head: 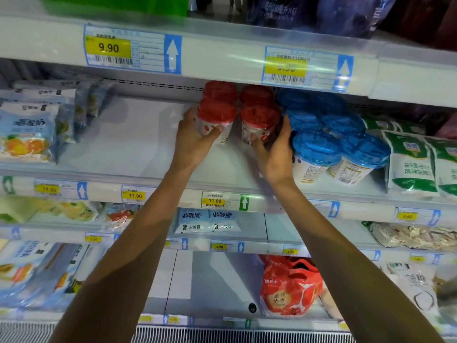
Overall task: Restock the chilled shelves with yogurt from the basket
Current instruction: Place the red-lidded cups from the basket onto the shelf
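We judge both hands are seating stock on the white chilled shelf (138, 144). The left hand (195, 139) has its grip wrapped round the left red-lidded white yogurt cup (216, 117), thumb across the front. The right hand (274, 152) holds the neighbouring red-lidded cup (258, 121) likewise, fingers tucked between it and the blue-lidded white tubs (319, 152). Both cups stand in front of further red lids, probably so each flavour forms its own row. We cannot see the basket.
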